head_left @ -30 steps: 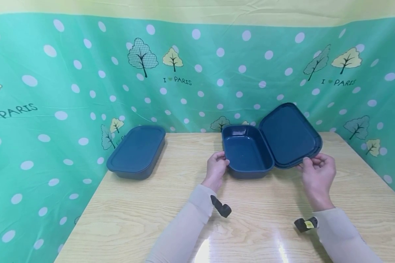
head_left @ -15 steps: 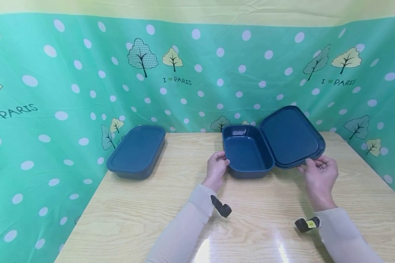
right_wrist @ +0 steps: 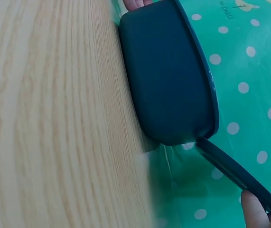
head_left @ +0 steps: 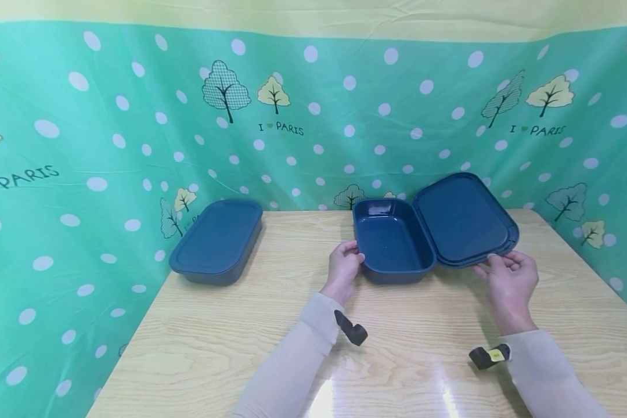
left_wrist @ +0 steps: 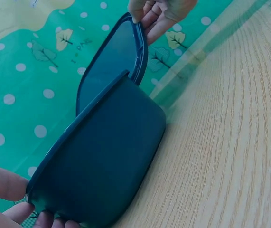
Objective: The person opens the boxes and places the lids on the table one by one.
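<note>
A dark blue rectangular food container (head_left: 392, 238) stands uncovered on the table, its inside showing nothing. My left hand (head_left: 343, 268) grips its near left side, thumb at the rim and fingers against the wall, as the left wrist view also shows. Its matching lid (head_left: 467, 217) leans out to the right, tilted, inner side up, one long edge along the container's right rim. My right hand (head_left: 512, 284) pinches the lid's near right edge, with the thumb on top. In the right wrist view the lid (right_wrist: 237, 173) slants away from the container's rim, held above the table.
A second dark blue container with its lid on (head_left: 219, 241) stands at the table's left side. The wooden table (head_left: 397, 348) ends at the back against a green dotted curtain (head_left: 313, 116), which also runs along both sides.
My right hand has moved slightly right and down, tipping the lid further outward and lower. My left hand and the container have stayed in place.
</note>
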### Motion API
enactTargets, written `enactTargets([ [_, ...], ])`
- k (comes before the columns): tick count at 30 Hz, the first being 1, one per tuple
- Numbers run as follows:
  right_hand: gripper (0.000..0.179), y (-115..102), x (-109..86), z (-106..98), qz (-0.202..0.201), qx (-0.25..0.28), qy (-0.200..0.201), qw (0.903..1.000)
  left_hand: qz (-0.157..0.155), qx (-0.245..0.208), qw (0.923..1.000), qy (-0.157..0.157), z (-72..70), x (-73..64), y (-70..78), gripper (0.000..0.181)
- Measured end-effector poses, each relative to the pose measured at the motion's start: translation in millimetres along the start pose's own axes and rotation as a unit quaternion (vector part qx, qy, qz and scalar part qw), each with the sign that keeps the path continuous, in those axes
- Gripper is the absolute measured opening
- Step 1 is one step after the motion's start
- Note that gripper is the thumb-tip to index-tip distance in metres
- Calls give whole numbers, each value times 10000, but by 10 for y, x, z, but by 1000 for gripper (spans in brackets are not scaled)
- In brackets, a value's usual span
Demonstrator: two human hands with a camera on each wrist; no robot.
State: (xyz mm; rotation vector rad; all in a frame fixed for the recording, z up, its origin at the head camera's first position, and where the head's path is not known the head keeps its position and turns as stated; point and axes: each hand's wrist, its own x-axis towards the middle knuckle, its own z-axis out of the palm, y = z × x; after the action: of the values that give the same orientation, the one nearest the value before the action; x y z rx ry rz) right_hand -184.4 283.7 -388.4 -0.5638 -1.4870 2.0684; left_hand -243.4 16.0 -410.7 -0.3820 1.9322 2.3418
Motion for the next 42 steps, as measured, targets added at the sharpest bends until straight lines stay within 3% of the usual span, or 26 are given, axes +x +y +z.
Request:
enactTargets([
  [4,20,150,161,-90,-112,62,-89,9999,33,-22,10000,-4,0,0,-2,41],
  [7,22,180,236,-129,81,52,-104,9999,53,-25,10000,-19,2,2,-1,42],
  [15,21,68,100,-82,210,-68,-93,9997,60,-26,10000,-36,4,-5,9,43],
  [19,22,28,78,-75,461,-16,5,9989,79,-22,10000,-44,3,-8,11,43],
  [42,22,117,224,-190,1160,382,-21,9925,-47,-56,10000,-56,1,-18,10,44],
])
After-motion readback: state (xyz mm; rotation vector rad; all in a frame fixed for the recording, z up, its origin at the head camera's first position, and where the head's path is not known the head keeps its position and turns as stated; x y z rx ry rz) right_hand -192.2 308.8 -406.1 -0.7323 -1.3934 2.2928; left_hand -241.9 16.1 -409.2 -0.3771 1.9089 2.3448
